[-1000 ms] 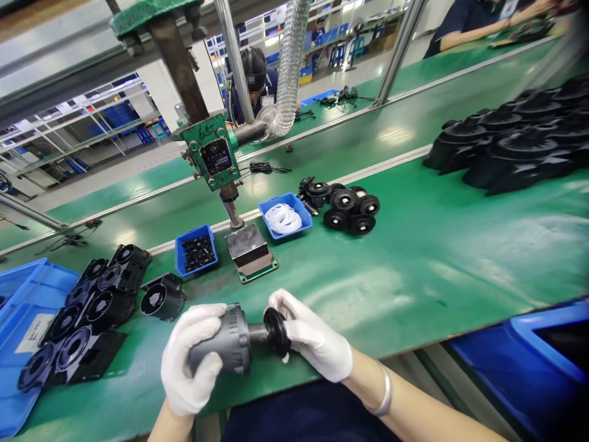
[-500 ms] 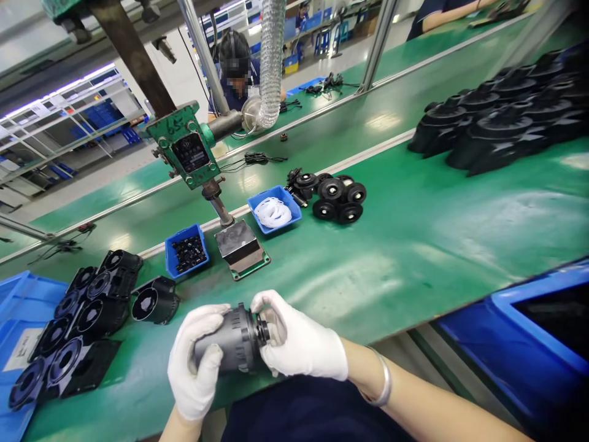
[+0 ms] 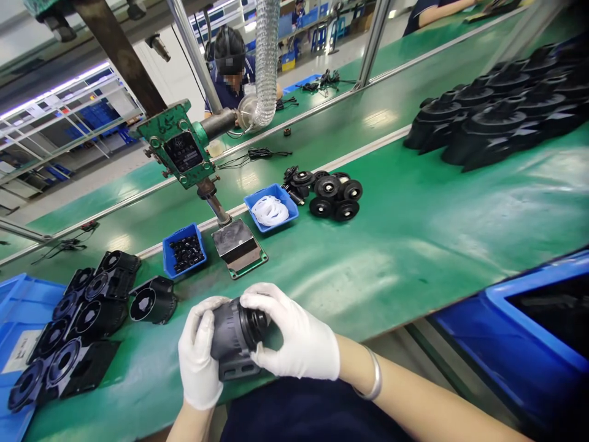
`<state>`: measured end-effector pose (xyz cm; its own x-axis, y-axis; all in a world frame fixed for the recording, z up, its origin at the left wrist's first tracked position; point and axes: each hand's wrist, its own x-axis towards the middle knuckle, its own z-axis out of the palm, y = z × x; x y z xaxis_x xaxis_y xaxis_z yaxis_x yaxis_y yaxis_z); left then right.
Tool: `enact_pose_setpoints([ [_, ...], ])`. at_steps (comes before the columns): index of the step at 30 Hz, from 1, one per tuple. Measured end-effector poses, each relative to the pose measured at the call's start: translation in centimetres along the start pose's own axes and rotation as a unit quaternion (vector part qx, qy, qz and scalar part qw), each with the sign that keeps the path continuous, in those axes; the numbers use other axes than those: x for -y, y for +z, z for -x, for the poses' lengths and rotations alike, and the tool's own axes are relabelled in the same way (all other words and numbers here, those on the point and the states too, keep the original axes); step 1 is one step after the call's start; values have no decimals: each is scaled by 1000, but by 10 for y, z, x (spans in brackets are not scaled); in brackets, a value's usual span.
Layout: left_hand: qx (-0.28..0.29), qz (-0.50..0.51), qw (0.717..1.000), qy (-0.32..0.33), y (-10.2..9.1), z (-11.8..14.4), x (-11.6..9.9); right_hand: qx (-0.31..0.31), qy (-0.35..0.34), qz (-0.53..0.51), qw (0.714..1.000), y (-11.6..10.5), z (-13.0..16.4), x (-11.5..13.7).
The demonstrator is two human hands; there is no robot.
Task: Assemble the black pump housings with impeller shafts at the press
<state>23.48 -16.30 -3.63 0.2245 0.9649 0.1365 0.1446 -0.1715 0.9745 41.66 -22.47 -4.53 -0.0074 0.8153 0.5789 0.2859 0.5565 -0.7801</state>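
Note:
A black plastic motor housing (image 3: pixel 230 334) with a ribbed collar and a stepped round cap lies tilted between my two white-gloved hands, above the near edge of the green bench. My left hand (image 3: pixel 200 353) wraps round its broad left end. My right hand (image 3: pixel 289 334) curls about the collar at the capped end, thumb below and fingers on top. The press block (image 3: pixel 235 240) of a green bench press (image 3: pixel 177 147) stands just beyond my hands. Part of the housing is hidden behind the gloves.
Black housings (image 3: pixel 87 316) stand at left beside a blue bin (image 3: pixel 30 301). Blue trays hold small black parts (image 3: pixel 186 252) and white rings (image 3: pixel 270 210). Black wheel-like parts (image 3: pixel 335 193) sit behind; more black housings (image 3: pixel 492 116) fill the far right. A co-worker (image 3: pixel 230 67) sits opposite.
The housing has turned in my hands, its capped end now facing more toward me. My right hand has moved from the small end cap onto the collar; my left hand has shifted slightly right.

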Motion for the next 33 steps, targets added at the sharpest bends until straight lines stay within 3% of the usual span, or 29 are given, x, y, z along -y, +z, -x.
enact_pose_setpoints([
  [8,12,13,1000,-21,-1,2,8,50,4,19,999,-5,1,-16],
  [13,11,5,1000,4,1,7,3,23,18,5,1000,-2,6,-16],
  [17,-5,-21,995,98,2,10,0,3,100,-36,994,2,10,-10],
  [22,11,-46,971,234,-5,13,4,-6,205,-147,968,7,10,1],
  [25,27,-69,949,306,-9,12,4,-14,237,-202,950,6,8,8],
  [28,30,-78,929,361,-8,10,0,6,255,-193,947,3,7,13],
  [33,45,-88,913,396,-7,8,-4,23,270,-156,950,3,7,12],
])
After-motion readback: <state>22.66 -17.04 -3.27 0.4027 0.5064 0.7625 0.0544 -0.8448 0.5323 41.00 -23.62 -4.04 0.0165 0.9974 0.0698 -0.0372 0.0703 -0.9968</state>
